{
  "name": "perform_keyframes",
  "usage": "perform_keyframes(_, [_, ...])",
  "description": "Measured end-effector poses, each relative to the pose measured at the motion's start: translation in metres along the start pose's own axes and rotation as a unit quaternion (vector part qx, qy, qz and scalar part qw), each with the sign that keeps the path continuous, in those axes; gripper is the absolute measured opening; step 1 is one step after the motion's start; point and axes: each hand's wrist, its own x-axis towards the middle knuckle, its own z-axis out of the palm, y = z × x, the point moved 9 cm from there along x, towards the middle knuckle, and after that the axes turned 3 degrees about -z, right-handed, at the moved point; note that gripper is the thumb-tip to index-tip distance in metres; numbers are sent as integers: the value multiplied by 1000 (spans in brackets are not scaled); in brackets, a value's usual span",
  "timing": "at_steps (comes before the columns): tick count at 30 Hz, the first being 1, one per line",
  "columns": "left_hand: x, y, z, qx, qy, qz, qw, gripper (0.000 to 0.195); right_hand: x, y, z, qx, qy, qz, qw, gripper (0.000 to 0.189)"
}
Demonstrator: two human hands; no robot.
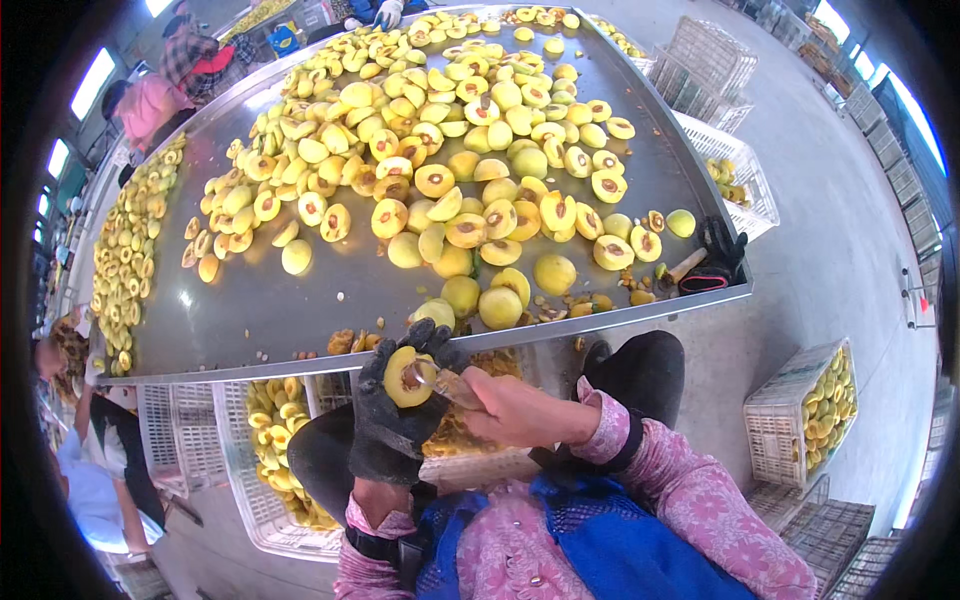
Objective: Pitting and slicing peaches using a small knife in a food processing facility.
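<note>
My left hand (397,427), in a black work glove, holds a halved yellow peach (397,381) with its cut face turned up. In my bare right hand (510,409) is a pitting tool (450,386), its curved metal end at the brown pit hollow of that half. The tool's handle is mostly hidden by my fingers. Both hands are just in front of the near rim of a metal sorting table (247,307). Peach halves (465,229) lie heaped over the table, many with cut faces showing, and whole-looking ones (500,307) sit close to my left hand.
Below the rim, a white crate (247,480) of peach halves stands by my left knee. A black glove (724,251) and a wooden-handled tool (686,266) lie at the table's right corner. Another filled crate (772,420) stands right. Co-workers (105,480) are at left and across the table.
</note>
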Motion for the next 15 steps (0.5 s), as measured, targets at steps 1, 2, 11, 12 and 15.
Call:
perform_keyframes(1, [0, -3, 4, -2, -2, 3, 1000, 38, -1, 2, 0, -7, 7, -4, 1000, 28])
perform_keyframes(2, [-2, -16, 9, -87, -7, -29, 996, 37, 0, 1, 1, -13, 12, -11, 1000, 28])
perform_keyframes(11, [-16, -56, 38, -665, 84, -162, 724, 40, -2, 1, 7, -12, 27, 42, 999, 27])
perform_keyframes(12, [-18, -57, 46, -740, 99, -194, 637, 41, -3, 3, 7, -13, 29, 44, 999, 27])
perform_keyframes(15, [-19, -48, 44, -734, 142, -191, 636, 42, -3, 8, 10, -18, 36, 55, 998, 27])
